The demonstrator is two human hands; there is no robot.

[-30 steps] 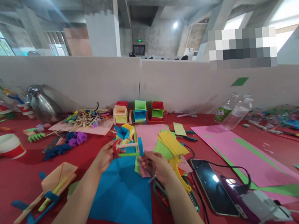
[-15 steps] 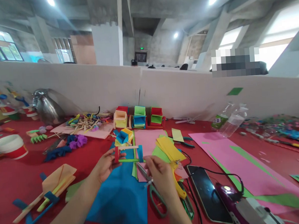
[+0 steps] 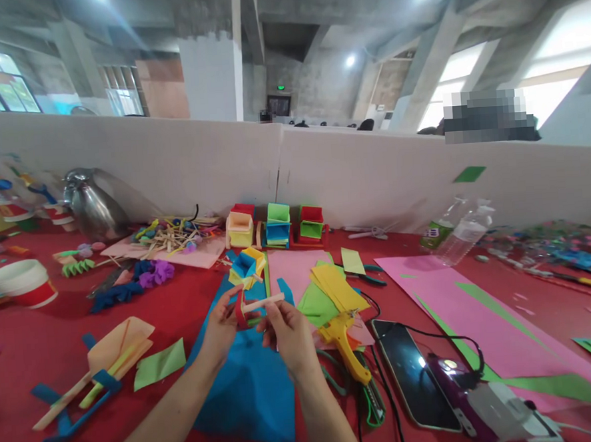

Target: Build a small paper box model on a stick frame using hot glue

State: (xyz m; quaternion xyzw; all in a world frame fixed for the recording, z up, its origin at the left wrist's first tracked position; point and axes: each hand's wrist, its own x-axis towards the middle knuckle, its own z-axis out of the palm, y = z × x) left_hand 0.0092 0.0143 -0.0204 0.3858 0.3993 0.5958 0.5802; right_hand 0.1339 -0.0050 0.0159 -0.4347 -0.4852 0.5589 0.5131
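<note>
Above the blue paper [image 3: 246, 397], both hands hold a small frame of sticks and paper strips [image 3: 258, 304], with a red strip at its left end and a blue one at its right. My left hand [image 3: 223, 329] is closed on the red end. The fingertips of my right hand [image 3: 288, 329] pinch the frame near the blue end and partly cover its green stick. Just beyond stands a blue and yellow folded-paper piece [image 3: 247, 267]. Beside my right forearm lie a yellow glue gun [image 3: 347, 344] and scissors [image 3: 335, 372], the latter mostly hidden.
Three coloured paper-box models [image 3: 278, 225] stand against the white partition [image 3: 172, 168]. A phone [image 3: 415, 374], power strip [image 3: 507, 411] and cables lie at right. At left are a peach paper-and-stick piece [image 3: 117, 345], a paper cup [image 3: 24, 284] and a steel jug [image 3: 94, 206].
The frame has tilted and turned, its blue end swinging away. My right hand has moved left onto it, closer to my left hand. The view has shifted slightly.
</note>
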